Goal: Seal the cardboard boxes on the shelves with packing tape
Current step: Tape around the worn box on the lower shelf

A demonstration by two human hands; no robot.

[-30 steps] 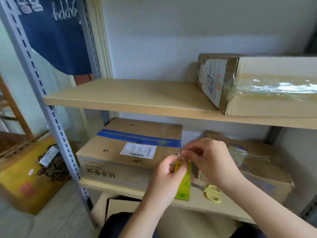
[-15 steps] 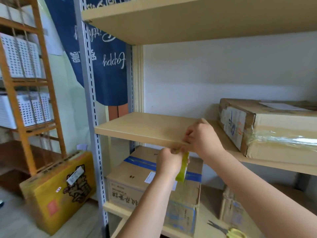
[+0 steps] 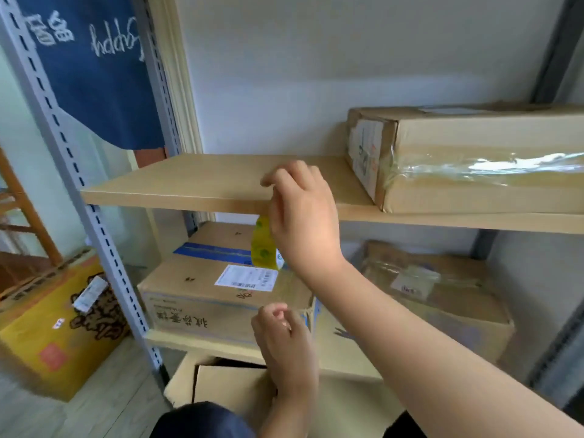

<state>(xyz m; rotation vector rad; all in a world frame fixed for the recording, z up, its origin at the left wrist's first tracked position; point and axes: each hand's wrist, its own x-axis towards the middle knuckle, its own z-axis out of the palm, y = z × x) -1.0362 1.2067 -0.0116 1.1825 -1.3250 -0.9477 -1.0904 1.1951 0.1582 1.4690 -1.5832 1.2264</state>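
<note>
My right hand point(image 3: 300, 216) is at the front edge of the middle shelf point(image 3: 189, 184), fingertips pinching the top of a yellow tape piece point(image 3: 264, 245) that hangs below the edge. A faint clear film seems to run from it down to my left hand point(image 3: 281, 336), whose curled fingertips pinch together in front of the blue-taped cardboard box point(image 3: 205, 289). A taped box point(image 3: 474, 178) lies on the middle shelf at right. Another box point(image 3: 442, 298) sits on the lower shelf right. An open box point(image 3: 227, 384) stands below.
A grey slotted upright point(image 3: 94, 216) frames the shelf's left side. A yellow carton point(image 3: 47, 343) leans on the floor at left, beside a wooden rack point(image 3: 19, 197). A blue cloth point(image 3: 94, 74) hangs at upper left. My right forearm crosses the lower shelf.
My right hand has stayed at the middle shelf's edge with the yellow tape. My left hand has let go of it there and dropped down in front of the blue-taped box. The camera tilted downward.
</note>
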